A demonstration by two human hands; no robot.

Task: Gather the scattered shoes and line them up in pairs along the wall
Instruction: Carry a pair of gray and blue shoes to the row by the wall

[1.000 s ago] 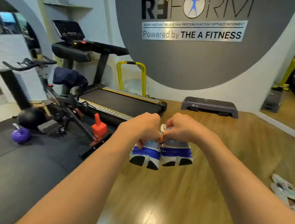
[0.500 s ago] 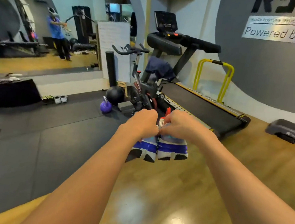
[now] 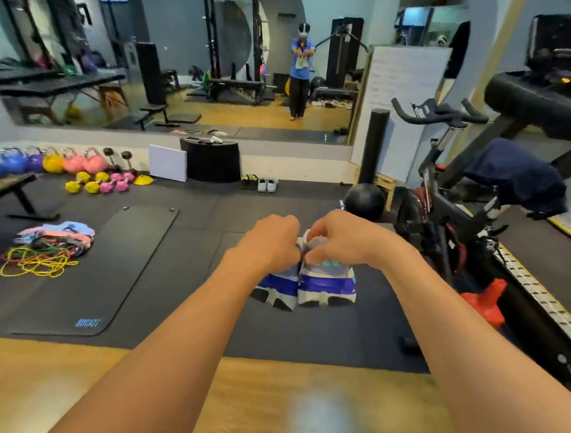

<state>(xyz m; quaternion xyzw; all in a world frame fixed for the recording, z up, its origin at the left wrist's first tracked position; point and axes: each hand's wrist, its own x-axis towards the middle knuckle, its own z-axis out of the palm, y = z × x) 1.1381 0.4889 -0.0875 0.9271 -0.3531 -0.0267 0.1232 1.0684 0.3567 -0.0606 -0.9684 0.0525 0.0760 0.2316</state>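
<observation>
1. Plainly, this is the carrying step. The left hand (image 3: 272, 239) is clenched round the top of the left blue-and-white mesh running shoe (image 3: 276, 289), and the right hand (image 3: 340, 237) is clenched the same way round the right blue-and-white mesh running shoe (image 3: 326, 288).
2. Both shoes hang below the fists at the centre of the frame. They are side by side and touching, in the air above the black rubber floor matting (image 3: 187, 277).
3. Two pairs already stand along the foot of the mirrored wall (image 3: 299, 156), in the upper middle of the frame. The dark pair with green trim (image 3: 248, 181) sits just beside the white-and-grey pair (image 3: 267, 184), to the right of the round black box (image 3: 210, 161).
4. By my reading the task is partly done, and the carried pair is the next to join that row.
5. The next move likely calls for crossing the matting and lowering both shoes together. The open stretch of floor right of the white-and-grey pair, short of the black medicine ball (image 3: 364, 202), looks the natural spot.
6. They should go down soles flat, facing the same way as their neighbours, and be let go only once they sit even.
7. The black exercise bike (image 3: 449, 195) crowds the right side, so a path through the middle looks safer.
</observation>
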